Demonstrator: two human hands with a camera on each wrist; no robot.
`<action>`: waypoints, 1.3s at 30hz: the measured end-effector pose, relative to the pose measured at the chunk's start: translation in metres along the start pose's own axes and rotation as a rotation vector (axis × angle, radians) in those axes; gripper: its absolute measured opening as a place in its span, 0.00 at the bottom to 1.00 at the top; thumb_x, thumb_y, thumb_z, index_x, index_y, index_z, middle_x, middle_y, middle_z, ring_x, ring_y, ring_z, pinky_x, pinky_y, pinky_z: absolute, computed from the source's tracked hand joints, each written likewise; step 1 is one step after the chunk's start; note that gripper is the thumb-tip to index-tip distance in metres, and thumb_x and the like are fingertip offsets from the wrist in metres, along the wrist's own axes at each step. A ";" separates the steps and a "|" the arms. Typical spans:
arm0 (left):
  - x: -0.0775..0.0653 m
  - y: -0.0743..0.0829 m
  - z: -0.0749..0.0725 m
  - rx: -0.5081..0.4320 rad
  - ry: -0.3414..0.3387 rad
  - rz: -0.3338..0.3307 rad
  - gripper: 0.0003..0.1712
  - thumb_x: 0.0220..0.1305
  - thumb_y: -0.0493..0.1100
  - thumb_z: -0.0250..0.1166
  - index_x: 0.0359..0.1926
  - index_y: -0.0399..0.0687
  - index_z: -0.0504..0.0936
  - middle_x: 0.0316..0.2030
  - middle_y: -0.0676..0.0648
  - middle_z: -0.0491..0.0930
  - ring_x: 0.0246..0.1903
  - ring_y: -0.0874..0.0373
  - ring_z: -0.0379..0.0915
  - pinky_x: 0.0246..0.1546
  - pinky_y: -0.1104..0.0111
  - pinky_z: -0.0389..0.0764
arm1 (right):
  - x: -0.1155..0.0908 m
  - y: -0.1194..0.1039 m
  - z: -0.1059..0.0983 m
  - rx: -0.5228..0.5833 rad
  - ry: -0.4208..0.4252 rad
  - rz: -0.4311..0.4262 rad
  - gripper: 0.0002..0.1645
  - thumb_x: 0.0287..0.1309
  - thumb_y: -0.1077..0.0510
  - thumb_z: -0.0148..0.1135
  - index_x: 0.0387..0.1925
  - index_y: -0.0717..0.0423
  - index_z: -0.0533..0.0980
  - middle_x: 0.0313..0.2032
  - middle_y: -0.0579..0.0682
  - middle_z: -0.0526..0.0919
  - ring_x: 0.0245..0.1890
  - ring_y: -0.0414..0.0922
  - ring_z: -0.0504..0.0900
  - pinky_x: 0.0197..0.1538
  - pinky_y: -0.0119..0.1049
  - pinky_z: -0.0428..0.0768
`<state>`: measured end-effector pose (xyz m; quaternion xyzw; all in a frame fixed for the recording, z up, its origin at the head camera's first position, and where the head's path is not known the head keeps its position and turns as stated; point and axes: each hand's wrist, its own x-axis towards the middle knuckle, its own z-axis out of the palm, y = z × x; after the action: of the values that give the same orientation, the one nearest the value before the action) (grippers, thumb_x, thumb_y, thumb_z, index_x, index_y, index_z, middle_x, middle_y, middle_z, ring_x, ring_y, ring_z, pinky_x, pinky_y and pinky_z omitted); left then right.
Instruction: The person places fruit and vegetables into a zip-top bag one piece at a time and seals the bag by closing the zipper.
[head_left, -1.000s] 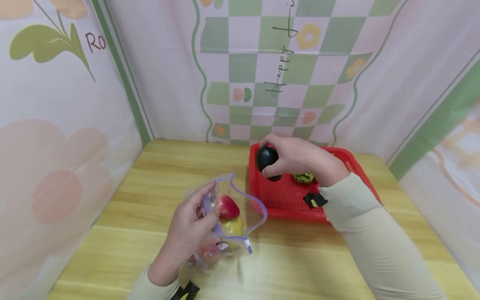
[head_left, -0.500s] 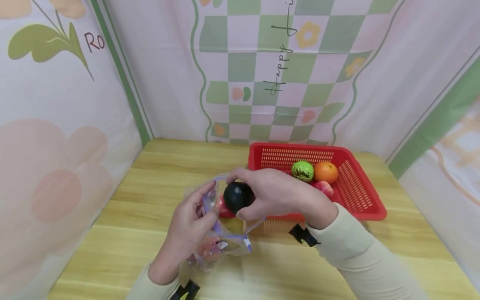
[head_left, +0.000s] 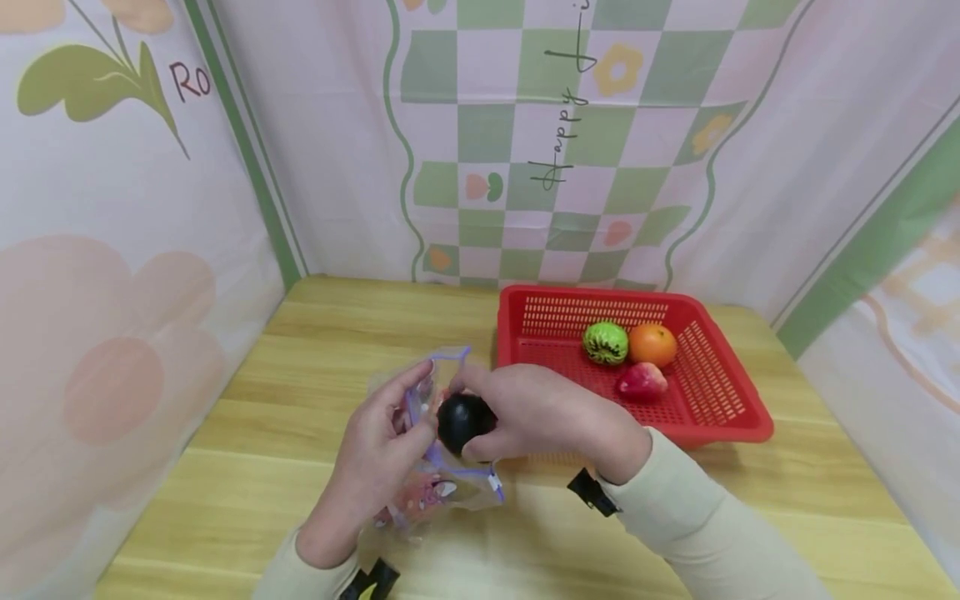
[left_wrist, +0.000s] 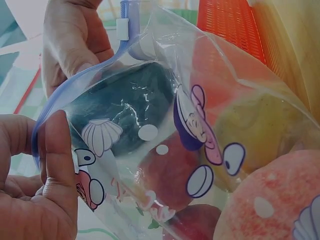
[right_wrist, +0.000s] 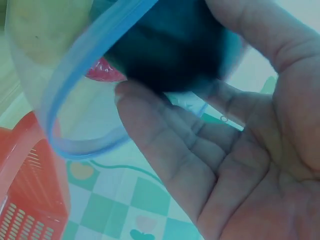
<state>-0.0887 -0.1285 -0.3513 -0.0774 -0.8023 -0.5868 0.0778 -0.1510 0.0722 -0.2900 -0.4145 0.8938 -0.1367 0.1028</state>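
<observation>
My left hand (head_left: pixel 378 454) pinches the rim of a clear zip bag (left_wrist: pixel 220 60) between thumb and fingers, its purple-edged mouth spread open. A dark green-black avocado (head_left: pixel 463 423) is at the bag's mouth, with my right hand (head_left: pixel 532 412) gripping it between thumb and fingertips. From the left wrist the avocado (left_wrist: pixel 130 105) shows through the plastic. Also seen inside the bag are a yellow fruit (left_wrist: pixel 255 130), a red fruit (left_wrist: pixel 172 172) and a pinkish round fruit (left_wrist: pixel 275 200). The right wrist view shows my right hand (right_wrist: pixel 220 150) under the dark fruit, fingers loosely curved.
A red plastic basket (head_left: pixel 720 392) stands behind and to the right of the hands. It holds a green dark-streaked fruit (head_left: pixel 606 343), an orange (head_left: pixel 652 344) and a red fruit (head_left: pixel 642 382). Printed curtains (head_left: pixel 337 167) enclose the wooden table (head_left: pixel 285 400).
My right hand has carried the avocado from above the basket, left and down into the bag's mouth. The left hand keeps holding the bag in place.
</observation>
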 end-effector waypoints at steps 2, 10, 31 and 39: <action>0.000 -0.002 0.000 -0.009 -0.004 0.005 0.33 0.60 0.34 0.61 0.66 0.58 0.70 0.13 0.51 0.61 0.12 0.62 0.57 0.10 0.73 0.61 | -0.001 0.000 0.001 -0.013 0.008 -0.008 0.25 0.52 0.44 0.68 0.50 0.42 0.70 0.24 0.35 0.77 0.24 0.33 0.75 0.31 0.28 0.76; -0.001 -0.004 0.001 -0.009 -0.002 0.007 0.33 0.60 0.35 0.63 0.66 0.62 0.70 0.15 0.49 0.64 0.14 0.59 0.61 0.10 0.71 0.64 | -0.005 0.007 0.005 -0.071 0.046 0.043 0.13 0.57 0.50 0.65 0.44 0.42 0.76 0.19 0.33 0.73 0.19 0.33 0.72 0.25 0.28 0.74; -0.001 -0.001 0.001 -0.056 0.009 0.027 0.33 0.59 0.33 0.63 0.64 0.59 0.72 0.15 0.49 0.62 0.14 0.62 0.59 0.10 0.74 0.62 | -0.010 0.031 0.005 -0.144 0.152 0.193 0.10 0.54 0.48 0.67 0.33 0.44 0.74 0.20 0.32 0.73 0.21 0.34 0.72 0.30 0.29 0.75; 0.001 0.006 0.000 -0.103 -0.020 -0.009 0.34 0.60 0.33 0.61 0.66 0.63 0.70 0.15 0.48 0.62 0.14 0.61 0.59 0.10 0.74 0.63 | -0.013 0.038 -0.005 -0.114 0.160 0.249 0.09 0.55 0.49 0.67 0.36 0.43 0.76 0.24 0.33 0.76 0.24 0.35 0.74 0.33 0.30 0.77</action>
<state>-0.0881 -0.1267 -0.3455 -0.0839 -0.7720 -0.6269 0.0630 -0.1713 0.1058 -0.2970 -0.2935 0.9499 -0.1044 0.0238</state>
